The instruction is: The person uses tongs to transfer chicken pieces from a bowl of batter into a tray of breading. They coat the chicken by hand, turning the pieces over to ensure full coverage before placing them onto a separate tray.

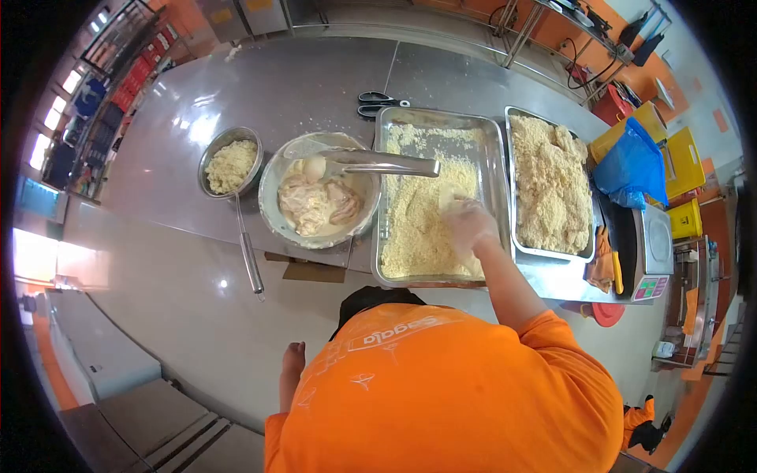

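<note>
My right hand (467, 225), in a clear plastic glove, reaches into a steel tray (498, 181) of pale yellow crumbs (418, 213). Its fingers look extended and touch the crumbs, slightly blurred. Down beside my body, my left hand (293, 359) is small in view and away from the table; its fingers cannot be made out. Left of the tray stands a bowl (272, 213) holding raw chicken-like pieces (315, 206) in whitish batter. Metal tongs (394, 164) lie across the bowl's rim and reach over the tray.
A long-handled strainer (250, 256) holds more crumbs at left. Black-handled scissors (378, 101) lie behind the tray. To the right are a second tray (516, 229) heaped with crumb-coated pieces, a blue bag (633, 169), a scale (656, 240) and a yellow-handled tool (617, 273).
</note>
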`<state>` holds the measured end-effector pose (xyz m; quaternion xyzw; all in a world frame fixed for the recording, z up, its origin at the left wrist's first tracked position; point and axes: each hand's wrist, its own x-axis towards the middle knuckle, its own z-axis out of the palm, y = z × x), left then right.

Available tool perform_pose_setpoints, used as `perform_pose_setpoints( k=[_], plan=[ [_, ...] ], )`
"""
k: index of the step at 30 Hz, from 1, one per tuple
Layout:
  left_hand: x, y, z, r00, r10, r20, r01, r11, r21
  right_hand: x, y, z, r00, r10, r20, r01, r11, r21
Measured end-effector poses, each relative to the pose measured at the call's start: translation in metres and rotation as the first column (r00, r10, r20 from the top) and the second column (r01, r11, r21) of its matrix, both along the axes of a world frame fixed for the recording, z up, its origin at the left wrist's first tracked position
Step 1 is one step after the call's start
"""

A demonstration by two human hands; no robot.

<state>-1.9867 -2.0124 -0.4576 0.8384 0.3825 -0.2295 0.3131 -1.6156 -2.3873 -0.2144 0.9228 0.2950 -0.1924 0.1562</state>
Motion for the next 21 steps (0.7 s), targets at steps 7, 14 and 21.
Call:
perform_pose_setpoints(
  k=[7, 14, 21],
  plan=[
    [-0.018, 0.004, -0.016, 1.000, 0.009, 0.021, -0.008, 1.000, -0.013, 0.029, -0.031, -0.017, 0.969, -0.238, -0.067, 0.247, 0.943, 0.222],
    [-0.026, -0.008, -0.005, 0.999, 0.040, 0.007, -0.040, 0.999, -0.004, 0.050, -0.005, 0.100, 0.961, 0.102, 0.255, -0.066, 0.987, -0.148],
    [-0.037, -0.007, -0.040, 0.999, 0.035, 0.013, -0.034, 0.998, -0.045, 0.022, 0.024, 0.044, 0.996, -0.041, 0.084, 0.045, 0.998, -0.044]
  ],
)
